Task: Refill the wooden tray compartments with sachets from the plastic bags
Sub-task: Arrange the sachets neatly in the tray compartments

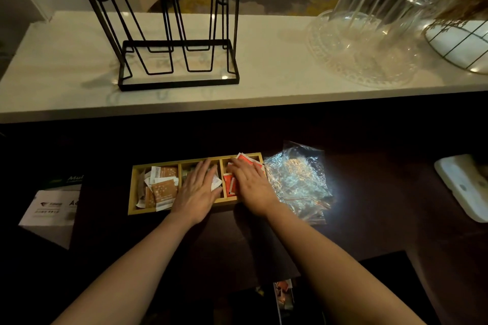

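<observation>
A long wooden tray (133, 192) with three compartments lies on the dark counter. Its left compartment holds several brown and white sachets (163, 188). My left hand (196, 190) lies flat, palm down, over the middle compartment, where white sachets (216, 183) show beside my fingers. My right hand (249, 182) presses flat on the orange sachets (244, 159) in the right compartment. Neither hand grips anything. Clear plastic bags (298, 182), crumpled and flat, lie just right of the tray.
A black wire rack (179, 66) stands on the raised white shelf behind. Glass tumblers on a clear tray (369, 34) and a wire basket (462, 42) sit at the back right. A white paper package (52, 208) lies left, a white object (464, 187) right.
</observation>
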`<state>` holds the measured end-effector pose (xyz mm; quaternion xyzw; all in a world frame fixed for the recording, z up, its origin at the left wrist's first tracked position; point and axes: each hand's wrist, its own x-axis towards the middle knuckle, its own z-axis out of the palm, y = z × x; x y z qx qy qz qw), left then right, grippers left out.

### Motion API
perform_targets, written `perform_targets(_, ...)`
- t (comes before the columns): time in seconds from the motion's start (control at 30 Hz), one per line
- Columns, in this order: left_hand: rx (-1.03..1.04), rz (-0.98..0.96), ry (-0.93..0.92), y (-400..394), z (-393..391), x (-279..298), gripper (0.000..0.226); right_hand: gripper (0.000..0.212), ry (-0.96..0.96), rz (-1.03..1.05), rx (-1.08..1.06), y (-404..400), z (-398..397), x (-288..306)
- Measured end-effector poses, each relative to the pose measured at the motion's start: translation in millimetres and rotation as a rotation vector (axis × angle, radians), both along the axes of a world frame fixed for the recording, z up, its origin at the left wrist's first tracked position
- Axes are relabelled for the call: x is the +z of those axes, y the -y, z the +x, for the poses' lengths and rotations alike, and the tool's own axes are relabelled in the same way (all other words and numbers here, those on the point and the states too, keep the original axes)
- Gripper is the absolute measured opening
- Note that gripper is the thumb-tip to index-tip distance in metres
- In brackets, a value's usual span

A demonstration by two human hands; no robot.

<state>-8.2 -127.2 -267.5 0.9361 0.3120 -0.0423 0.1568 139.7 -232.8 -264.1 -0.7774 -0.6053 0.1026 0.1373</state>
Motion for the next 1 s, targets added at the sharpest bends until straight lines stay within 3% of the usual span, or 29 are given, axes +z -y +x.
perform_targets(0.17,-0.056,0.065,-0.089,-1,0,-5,0.095,0.086,-0.090,-0.053,-0.239,5,15,2)
perform_targets(0.5,-0.071,0.027,-0.110,6,10,-7,0.100,0.067,-0.003,-0.137,-0.164,4,14,2)
perform_targets(0.7,-0.077,0.064,-0.150,3,8,-8,0.096,0.077,-0.040,-0.203,-0.174,8,2,-5)
perform_targets(0.8,-0.100,0.057,-0.190,3,9,-6,0.097,0.069,-0.144,-0.047,-0.185,9,7,6)
perform_targets(0.9,-0.056,0.089,-0.090,4,2,-2,0.089,0.050,-0.158,0.178,-0.442,22,37,21)
perform_targets(1.0,0.003,0.191,0.044,15,-1,11,0.063,0.035,-0.116,0.083,-0.833,50,85,22)
